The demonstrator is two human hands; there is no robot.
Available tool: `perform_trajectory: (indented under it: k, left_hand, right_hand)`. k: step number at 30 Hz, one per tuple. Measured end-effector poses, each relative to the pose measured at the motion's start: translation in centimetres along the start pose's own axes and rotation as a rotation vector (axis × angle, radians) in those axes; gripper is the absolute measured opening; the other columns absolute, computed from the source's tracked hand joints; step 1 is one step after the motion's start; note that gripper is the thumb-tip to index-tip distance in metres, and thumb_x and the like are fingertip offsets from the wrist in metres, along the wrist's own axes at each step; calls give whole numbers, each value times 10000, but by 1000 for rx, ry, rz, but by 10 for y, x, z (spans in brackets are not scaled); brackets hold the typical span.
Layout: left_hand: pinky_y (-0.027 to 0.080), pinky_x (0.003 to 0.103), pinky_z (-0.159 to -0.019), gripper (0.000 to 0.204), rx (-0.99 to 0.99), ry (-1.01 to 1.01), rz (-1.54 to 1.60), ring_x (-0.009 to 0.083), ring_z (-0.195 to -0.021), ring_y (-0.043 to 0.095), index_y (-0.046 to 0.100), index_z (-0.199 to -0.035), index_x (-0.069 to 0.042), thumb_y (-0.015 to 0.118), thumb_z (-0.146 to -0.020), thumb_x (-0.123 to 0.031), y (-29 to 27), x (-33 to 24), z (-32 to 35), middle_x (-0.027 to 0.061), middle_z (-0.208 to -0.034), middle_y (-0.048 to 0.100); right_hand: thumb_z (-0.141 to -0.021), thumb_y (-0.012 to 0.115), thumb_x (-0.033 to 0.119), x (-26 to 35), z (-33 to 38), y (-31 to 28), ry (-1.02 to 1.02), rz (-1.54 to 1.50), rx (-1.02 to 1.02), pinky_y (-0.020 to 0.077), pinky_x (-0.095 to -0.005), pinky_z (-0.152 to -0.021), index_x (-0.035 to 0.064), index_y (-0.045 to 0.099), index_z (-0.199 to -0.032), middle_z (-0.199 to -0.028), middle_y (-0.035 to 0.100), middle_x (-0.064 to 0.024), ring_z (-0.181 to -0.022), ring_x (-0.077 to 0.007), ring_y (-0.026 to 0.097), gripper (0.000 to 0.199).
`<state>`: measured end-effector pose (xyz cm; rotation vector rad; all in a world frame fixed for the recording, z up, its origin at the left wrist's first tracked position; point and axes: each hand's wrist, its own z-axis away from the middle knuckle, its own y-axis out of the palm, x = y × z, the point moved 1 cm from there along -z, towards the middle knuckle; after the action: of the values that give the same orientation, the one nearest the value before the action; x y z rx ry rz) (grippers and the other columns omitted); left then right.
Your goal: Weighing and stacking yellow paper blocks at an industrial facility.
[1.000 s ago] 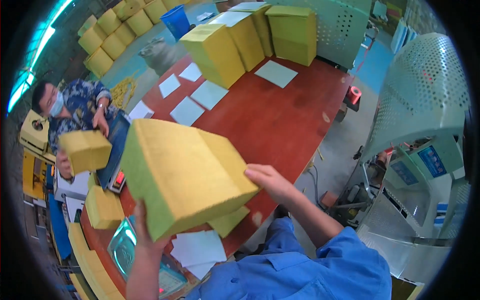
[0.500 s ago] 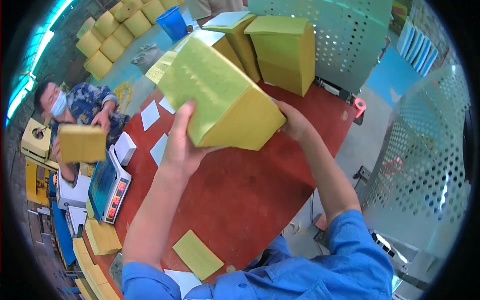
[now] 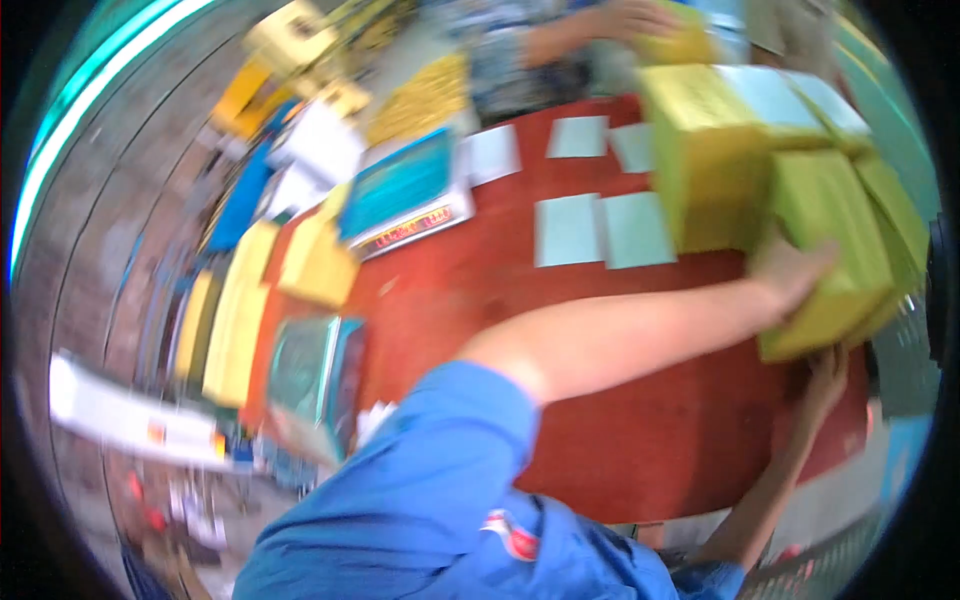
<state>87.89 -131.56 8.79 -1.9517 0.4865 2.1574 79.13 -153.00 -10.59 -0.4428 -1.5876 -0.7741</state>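
Observation:
A tall stack of yellow paper stands at the right side of the red table, close against other yellow stacks. My left hand grips its near left side, thumb over the front face. Low at the stack's near bottom edge, my right hand is pressed against it with fingers partly hidden and blurred. Pale blue-white sheets lie on top of the stacks behind. Several more pale sheets lie flat on the table left of the stacks.
The red table carries a scale with a lit display at the left. Yellow paper blocks and a green-blue clear box line its left edge. Across the table, a co-worker's hand touches a yellow block.
The yellow stack held up in both hands has come down onto the table beside the other stacks. My view has swung left, and the co-worker now shows at the top.

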Motion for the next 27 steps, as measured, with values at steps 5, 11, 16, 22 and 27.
perform_trajectory:
  k: [5, 11, 16, 22, 27]
  left_hand:
    - [403, 426, -1063, 793, -84, 39, -115, 394, -1281, 478, 303, -1422, 68, 649, -860, -371, -5, -16, 28, 315, -1363, 473]
    - [405, 417, -1076, 868, 84, 297, -246, 339, -1380, 374, 178, -1503, 45, 670, -873, -295, -131, -33, 159, 270, -1520, 291]
    - [514, 348, -919, 504, -75, -6, -206, 231, -1119, 618, 505, -1325, 17, 630, -943, -287, -278, -33, 291, 182, -1250, 605]
    - [556, 320, -784, 283, -724, 42, 8, 215, -926, 682, 614, -1098, 8, 599, -948, -232, -469, -60, 478, 157, -1048, 683]
    - [548, 360, -821, 329, -952, 151, 110, 224, -931, 681, 637, -1094, 3, 582, -951, -289, -617, -68, 616, 154, -1035, 692]
  right_hand:
    - [-973, 520, 134, 42, 57, 22, -345, 402, -106, 402, -395, -1060, -42, 502, -1353, -1366, 538, -161, -1231, -269, 519, 419]
    - [-951, 463, 54, 97, 198, 108, -575, 334, 90, 408, -390, -1059, -29, 530, -1329, -1378, 529, -162, -1245, -277, 520, 392]
    - [-898, 404, -39, 95, 336, 170, -207, 189, 526, 427, -373, -1036, -42, 568, -1258, -1275, 588, -153, -1178, -244, 557, 396]
    - [-900, 446, -44, 118, 470, 262, 54, 111, 988, 460, -344, -972, -38, 581, -1209, -1198, 614, -126, -1102, -201, 587, 337]
    - [-988, 521, 276, 113, 551, 350, 70, 105, 1239, 449, -356, -953, -39, 492, -1336, -1254, 590, -155, -1122, -226, 580, 470]
